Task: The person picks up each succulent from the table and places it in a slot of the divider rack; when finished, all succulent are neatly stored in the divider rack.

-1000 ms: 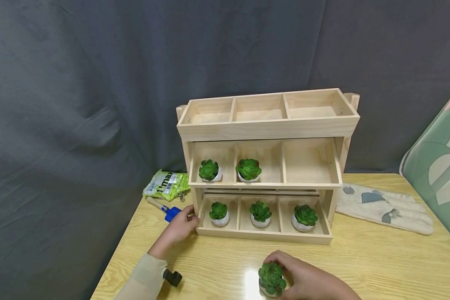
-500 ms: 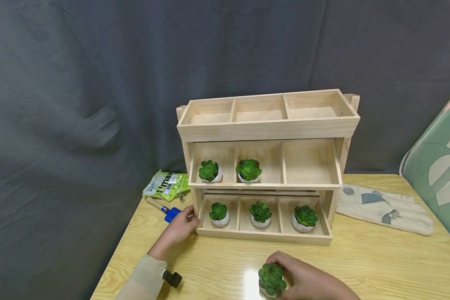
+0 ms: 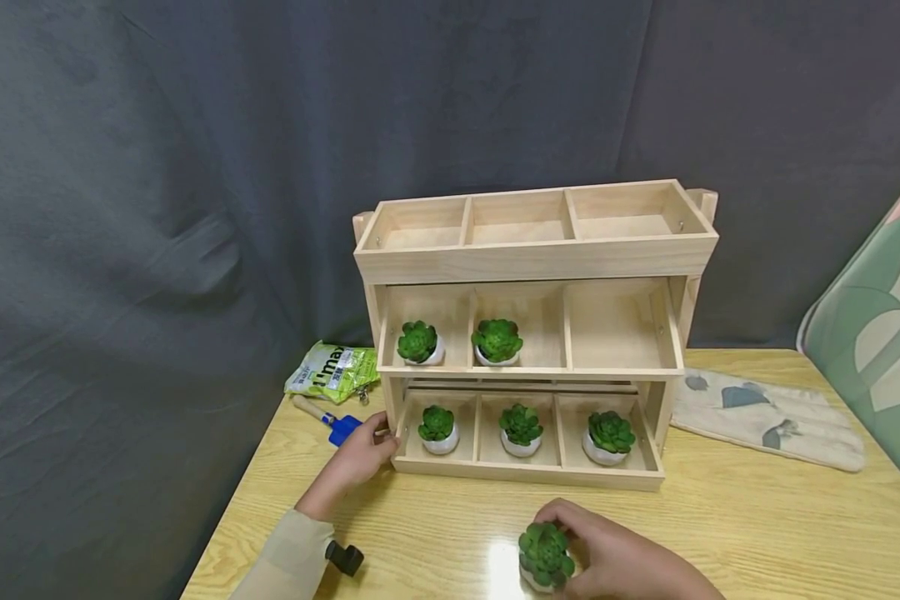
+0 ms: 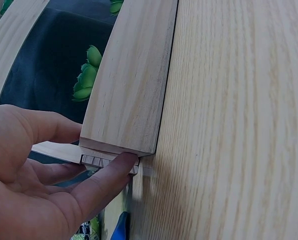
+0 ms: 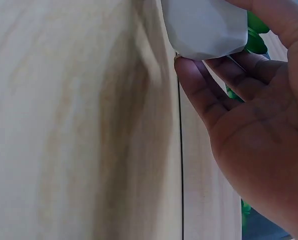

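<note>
A three-tier wooden plant shelf (image 3: 536, 260) stands at the back of the table. My left hand (image 3: 360, 458) holds the left front corner of its bottom tray, thumb and fingers touching the wood around the end (image 4: 119, 146). Near the table's front, my right hand (image 3: 607, 554) grips a potted succulent (image 3: 546, 552), with fingers curled around its white faceted pot (image 5: 206, 27). The plant is upright in the head view. Three similar succulents, one per compartment, fill the bottom tier, the middle one (image 3: 521, 425) among them. Two more, including a left one (image 3: 417, 342), sit on the middle tier.
Left of the shelf lie a green and white bag (image 3: 333, 371) and a small blue shovel (image 3: 343, 428) with a wooden handle. A patterned cloth mitt (image 3: 772, 417) lies to the right. Behind everything hangs a dark curtain (image 3: 450, 92).
My right hand and the succulent in it have shifted very slightly to the right. The left hand stays at the shelf corner.
</note>
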Action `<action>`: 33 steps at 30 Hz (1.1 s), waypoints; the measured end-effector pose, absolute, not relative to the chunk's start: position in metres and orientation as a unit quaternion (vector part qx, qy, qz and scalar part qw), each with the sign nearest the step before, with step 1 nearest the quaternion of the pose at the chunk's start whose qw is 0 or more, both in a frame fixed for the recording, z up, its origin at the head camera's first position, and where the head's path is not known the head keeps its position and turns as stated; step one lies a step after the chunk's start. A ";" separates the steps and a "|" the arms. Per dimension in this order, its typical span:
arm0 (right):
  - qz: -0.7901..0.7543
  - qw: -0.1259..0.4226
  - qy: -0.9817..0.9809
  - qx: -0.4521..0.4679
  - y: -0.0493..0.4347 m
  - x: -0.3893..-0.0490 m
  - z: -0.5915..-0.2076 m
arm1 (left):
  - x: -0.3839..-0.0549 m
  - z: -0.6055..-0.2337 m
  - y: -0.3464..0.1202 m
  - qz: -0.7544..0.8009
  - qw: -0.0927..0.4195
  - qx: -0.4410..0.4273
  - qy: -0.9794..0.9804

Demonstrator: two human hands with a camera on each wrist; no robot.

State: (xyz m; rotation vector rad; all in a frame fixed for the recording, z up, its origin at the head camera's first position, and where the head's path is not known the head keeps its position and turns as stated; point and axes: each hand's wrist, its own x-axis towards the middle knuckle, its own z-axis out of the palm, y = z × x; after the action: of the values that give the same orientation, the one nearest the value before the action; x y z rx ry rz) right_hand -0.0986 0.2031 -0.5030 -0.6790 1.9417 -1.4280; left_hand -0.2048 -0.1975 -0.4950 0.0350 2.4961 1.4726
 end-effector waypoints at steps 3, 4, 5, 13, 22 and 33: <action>-0.529 0.308 0.750 -0.248 0.204 -0.100 -0.498 | -0.205 -0.495 -0.198 0.505 0.123 0.011 0.854; -0.519 0.299 0.760 -0.250 0.205 -0.100 -0.497 | -0.205 -0.495 -0.197 0.505 0.124 0.012 0.854; -0.506 0.286 0.772 -0.256 0.206 -0.100 -0.494 | -0.205 -0.494 -0.197 0.505 0.125 0.013 0.854; -0.441 0.200 0.822 -0.301 0.215 -0.106 -0.473 | -0.205 -0.494 -0.198 0.503 0.126 0.014 0.855; -0.413 0.138 0.841 -0.320 0.220 -0.112 -0.453 | -0.205 -0.495 -0.198 0.508 0.129 0.013 0.851; -0.409 0.085 0.847 -0.329 0.229 -0.120 -0.423 | -0.205 -0.496 -0.199 0.508 0.126 0.017 0.852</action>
State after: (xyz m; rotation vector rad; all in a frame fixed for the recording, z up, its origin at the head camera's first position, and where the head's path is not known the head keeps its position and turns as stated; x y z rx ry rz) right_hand -0.1202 0.2294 -0.4233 -0.9815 2.5259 -1.2197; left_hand -0.2046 -0.1987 -0.4956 0.0485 2.4804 1.4793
